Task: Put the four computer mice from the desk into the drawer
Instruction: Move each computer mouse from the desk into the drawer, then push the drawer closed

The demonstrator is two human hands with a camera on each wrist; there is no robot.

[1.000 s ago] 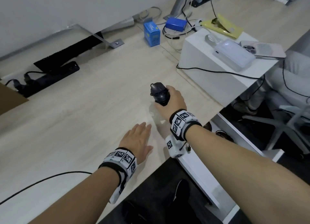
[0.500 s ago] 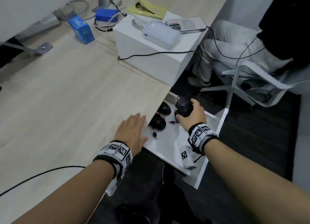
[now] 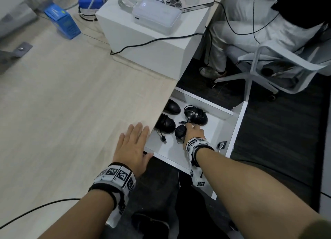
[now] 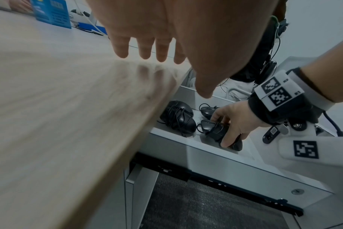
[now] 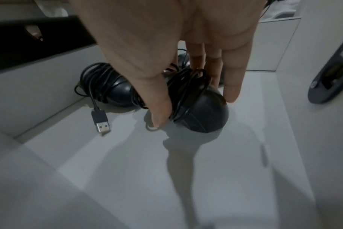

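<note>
Lowered from mid-air half a second ago, the right hand [image 3: 194, 133] now sets a cord-wrapped black mouse [image 3: 180, 131] on the white drawer [image 3: 237, 120] floor, thumb and fingers [image 5: 233, 86] clamped on its sides. Three more mice [image 3: 196, 115] lie just beyond its fingertips. The left hand [image 3: 133, 148] lies flat, fingers apart, on the wooden surface [image 3: 71, 104].

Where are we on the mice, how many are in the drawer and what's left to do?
Three mice already lie in the drawer: two by the desk edge and one further back. The fourth mouse, cable wound round it, is down at the drawer floor in the right hand's grip, not yet released. The left hand lies flat on the desk, where no mouse shows. Left: let go.
</note>
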